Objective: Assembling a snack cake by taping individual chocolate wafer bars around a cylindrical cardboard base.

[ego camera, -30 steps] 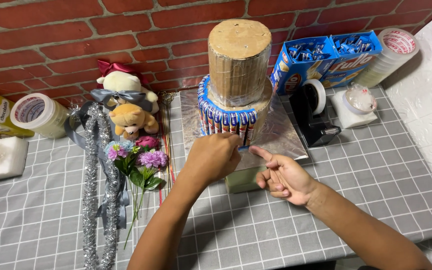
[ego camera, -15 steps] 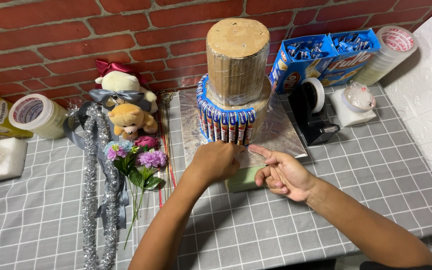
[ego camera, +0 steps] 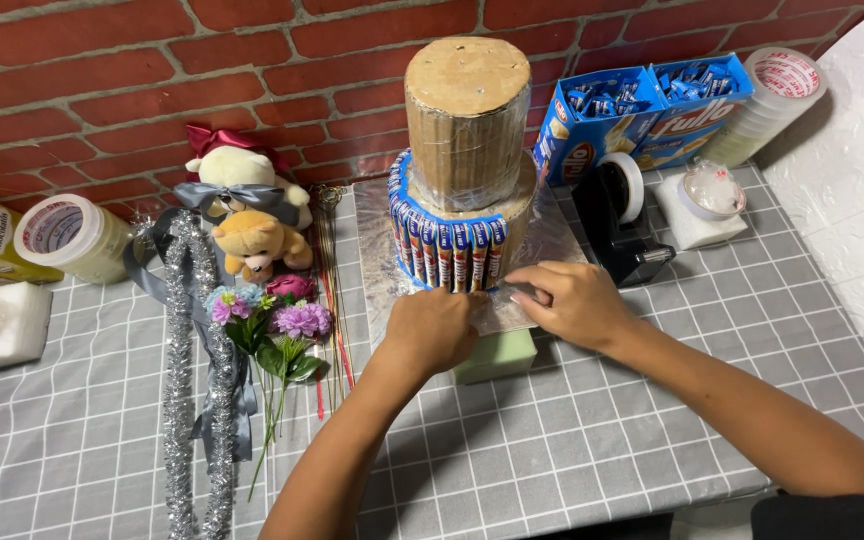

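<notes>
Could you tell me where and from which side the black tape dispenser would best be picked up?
Probably grip the black tape dispenser across the two flat sides of its long body, coming from above. The tape roll stands up at its far end, so the lower near half gives freer access. The right hand is nearest.

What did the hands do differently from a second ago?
The right hand moved forward and left, from pointing beside the left hand to touching the foot of the snack-stick row on the cardboard tower. The left hand stayed at the silver base, barely shifting. Nothing was clearly picked up or let go. The teddy bears, flowers and tape dispenser stayed put.
</notes>
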